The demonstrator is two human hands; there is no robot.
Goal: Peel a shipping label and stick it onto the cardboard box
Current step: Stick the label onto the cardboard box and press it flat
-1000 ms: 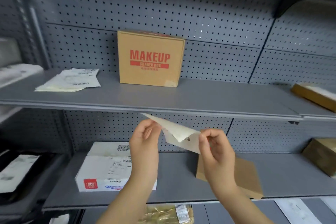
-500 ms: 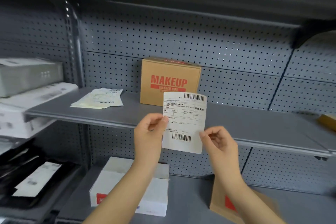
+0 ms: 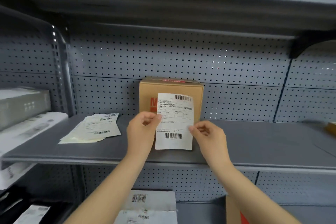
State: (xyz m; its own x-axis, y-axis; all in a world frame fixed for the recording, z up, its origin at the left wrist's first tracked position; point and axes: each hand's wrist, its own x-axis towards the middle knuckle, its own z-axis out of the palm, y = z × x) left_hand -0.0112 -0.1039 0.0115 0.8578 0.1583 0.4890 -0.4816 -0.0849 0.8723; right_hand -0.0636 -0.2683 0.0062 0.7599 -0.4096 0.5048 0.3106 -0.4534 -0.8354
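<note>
Grey metal shelf, cardboard box standing at back, loose label sheets left, perhaps backing papers

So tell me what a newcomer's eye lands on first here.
The white shipping label, pinched at its edges by the left hand and right hand, held up in front of the cardboard box on the middle shelf. Left of it lies a loose pile of labels.

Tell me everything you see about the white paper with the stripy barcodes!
The white rectangular paper shipping label is held upright, printed side facing the camera, with barcodes near top and bottom and small text between. The left hand pinches its left edge, the right hand its right edge. It covers much of the brown cardboard box behind.
</note>
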